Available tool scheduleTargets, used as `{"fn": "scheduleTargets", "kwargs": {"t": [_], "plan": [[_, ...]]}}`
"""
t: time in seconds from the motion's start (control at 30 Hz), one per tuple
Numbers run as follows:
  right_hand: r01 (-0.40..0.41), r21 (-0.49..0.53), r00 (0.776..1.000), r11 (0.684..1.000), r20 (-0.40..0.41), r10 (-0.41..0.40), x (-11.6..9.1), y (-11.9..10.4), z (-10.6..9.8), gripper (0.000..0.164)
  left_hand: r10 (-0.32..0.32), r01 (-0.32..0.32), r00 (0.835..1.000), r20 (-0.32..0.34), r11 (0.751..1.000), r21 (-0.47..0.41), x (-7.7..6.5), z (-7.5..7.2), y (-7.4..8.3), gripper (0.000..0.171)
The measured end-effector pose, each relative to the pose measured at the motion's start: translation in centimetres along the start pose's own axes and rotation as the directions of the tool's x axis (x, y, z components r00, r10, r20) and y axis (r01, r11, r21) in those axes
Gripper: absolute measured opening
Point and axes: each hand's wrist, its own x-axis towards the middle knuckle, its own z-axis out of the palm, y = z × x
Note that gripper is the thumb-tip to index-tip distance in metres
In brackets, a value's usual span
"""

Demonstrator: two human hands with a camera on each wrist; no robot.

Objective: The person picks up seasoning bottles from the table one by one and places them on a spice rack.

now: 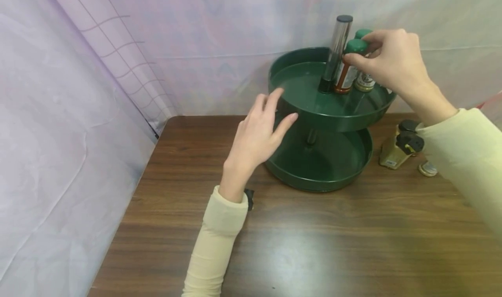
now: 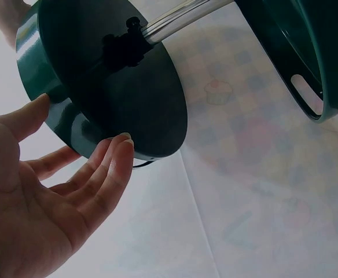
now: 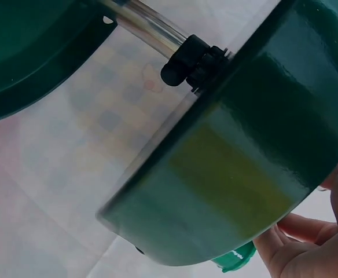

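Observation:
A dark green two-tier round tray stand [image 1: 317, 122] stands on the table, a clear post with a black cap [image 1: 344, 18] rising through its upper tier. My right hand [image 1: 396, 61] reaches over that tier and pinches a spice bottle with a green cap [image 1: 356, 46] and red-brown contents, close beside the post. Right behind it is a second green-capped bottle [image 1: 365, 82], partly covered by the fingers. My left hand [image 1: 256, 133] is spread at the left side of the upper tier. In the left wrist view, its fingertips [image 2: 122, 142] are right at the tier's rim and underside.
The lower tier [image 1: 319, 186] holds no bottles in view. Right of the stand are containers with black lids [image 1: 396, 151] and a small jar [image 1: 427, 169], partly behind the right sleeve. A black object [image 1: 249, 199] shows beside the left wrist. A pale curtain [image 1: 211, 48] hangs behind the table.

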Motion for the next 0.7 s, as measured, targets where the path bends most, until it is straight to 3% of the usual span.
{"fn": "scheduleTargets", "kwargs": {"t": [0.4, 0.7], "plan": [[-0.019, 0.035, 1.000, 0.999, 0.002, 0.019, -0.5, 0.1, -0.9, 0.061, 0.002, -0.002, 1.000, -0.004, 1.000, 0.004, 0.0, -0.1, -0.1, 0.063], [-0.029, 0.069, 0.997, 0.997, -0.067, 0.034, -1.7, 0.4, -2.1, 0.057, -0.006, 0.006, 1.000, 0.007, 1.000, 0.001, -0.1, 0.0, -0.2, 0.064]]}}
